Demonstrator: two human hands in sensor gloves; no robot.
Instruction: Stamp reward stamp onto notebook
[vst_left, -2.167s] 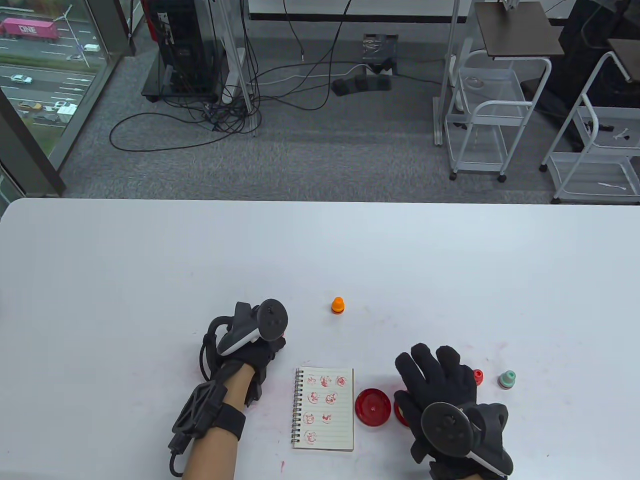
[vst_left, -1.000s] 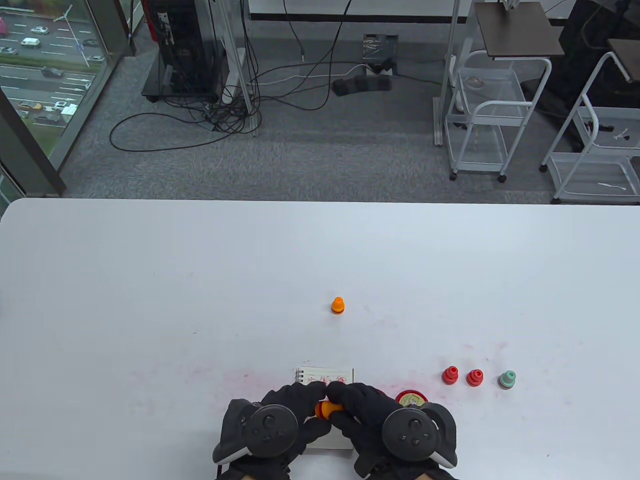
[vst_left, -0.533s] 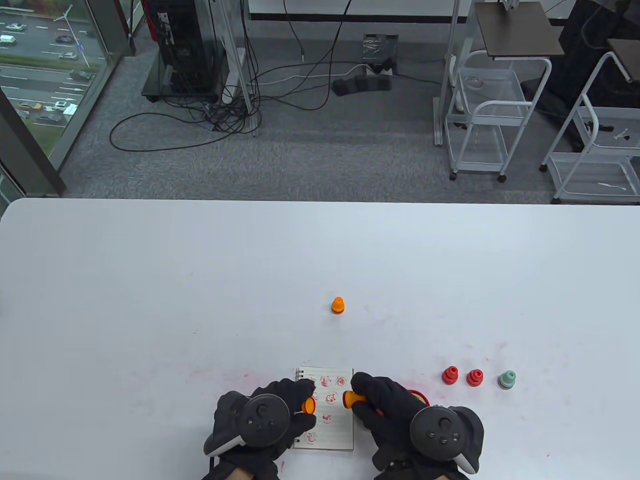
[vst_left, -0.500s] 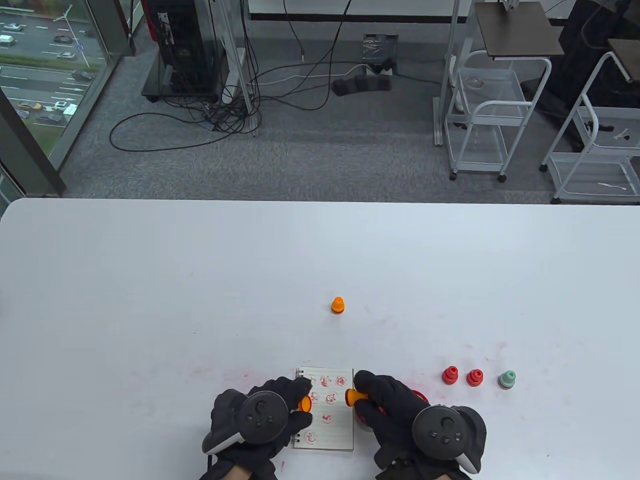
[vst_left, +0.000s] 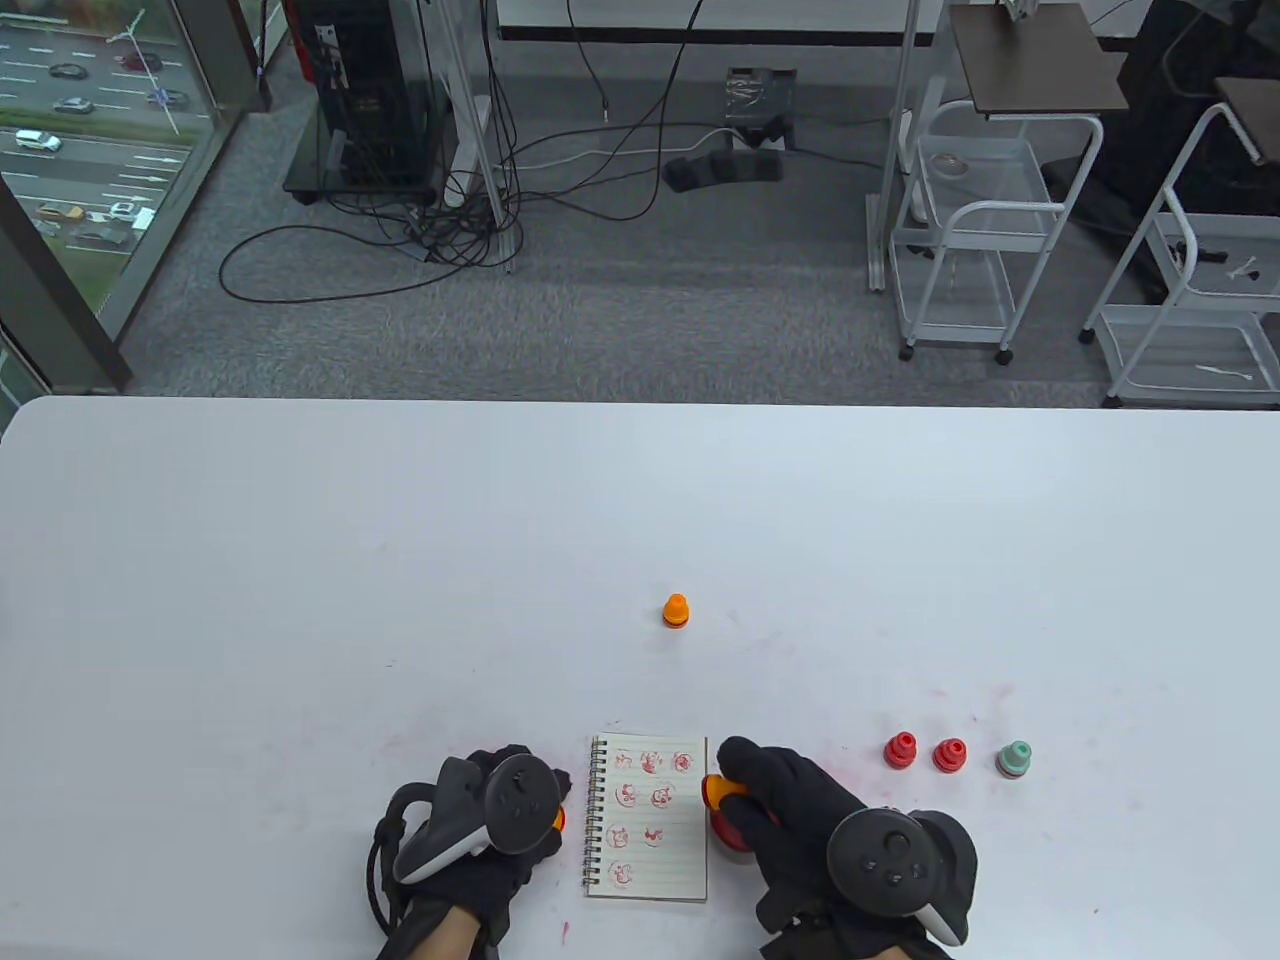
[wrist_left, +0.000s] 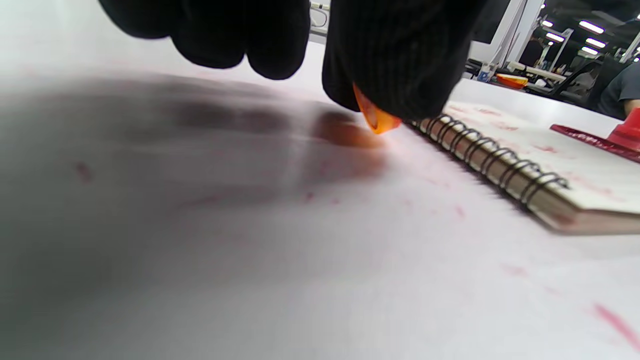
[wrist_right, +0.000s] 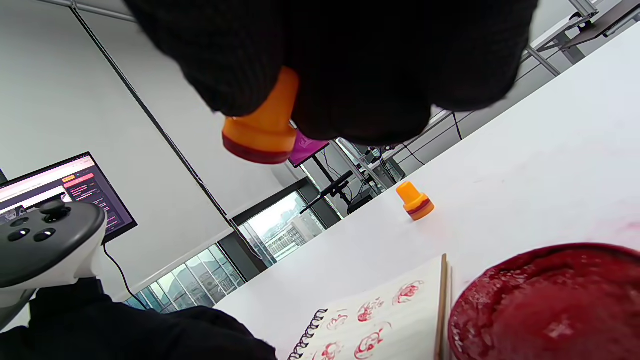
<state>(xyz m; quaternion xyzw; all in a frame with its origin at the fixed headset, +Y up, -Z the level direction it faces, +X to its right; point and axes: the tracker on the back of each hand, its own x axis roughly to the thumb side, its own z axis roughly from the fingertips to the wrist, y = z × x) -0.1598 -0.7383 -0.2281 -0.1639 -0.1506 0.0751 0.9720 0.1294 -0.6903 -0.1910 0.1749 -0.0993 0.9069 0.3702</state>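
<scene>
The right hand (vst_left: 800, 810) grips the orange stamp (wrist_right: 260, 131) above the red ink pad (wrist_right: 550, 300); the notebook (vst_left: 650, 820) lies at its nine o'clock. The left hand (vst_left: 490, 830) pinches the orange cap (wrist_left: 375, 115).

Notebook (vst_left: 648, 818) on the surface (vst_left: 300, 560), near edge, centre; left hand (vst_left: 490, 830) just left of it, right hand (vst_left: 800, 830) just right, holding a stamp (vst_left: 717, 790) above the ink pad (wrist_right: 545, 300) beside the notebook's right edge. One stamp (vst_left: 676, 610) behind the notebook; three stamps (vst_left: 950, 755) in a row to the right
</scene>
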